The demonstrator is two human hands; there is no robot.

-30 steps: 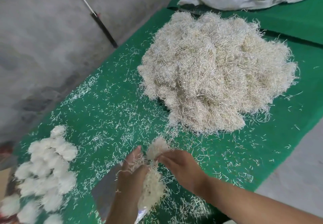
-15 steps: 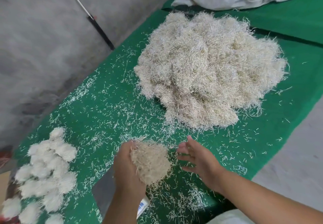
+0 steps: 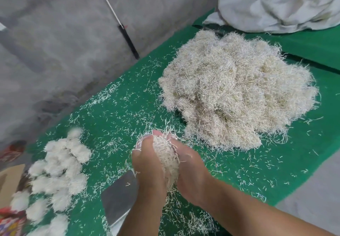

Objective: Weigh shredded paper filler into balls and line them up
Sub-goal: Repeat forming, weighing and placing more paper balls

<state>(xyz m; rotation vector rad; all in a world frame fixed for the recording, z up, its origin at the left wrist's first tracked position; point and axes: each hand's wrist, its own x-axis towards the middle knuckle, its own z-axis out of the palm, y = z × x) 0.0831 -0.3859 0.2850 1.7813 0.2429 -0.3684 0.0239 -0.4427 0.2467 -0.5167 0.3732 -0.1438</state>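
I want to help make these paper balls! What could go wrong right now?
Strands poke out between both hands squeezing the paper clump, so bits may drop onto the green mat. The clump may spring loose when released. Setting it down carelessly might knock the finished balls out of line.

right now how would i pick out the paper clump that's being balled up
Start at the big loose filler heap on the green mat. Just in front, the left hand and right hand cup one clump, the only filler held off the mat.
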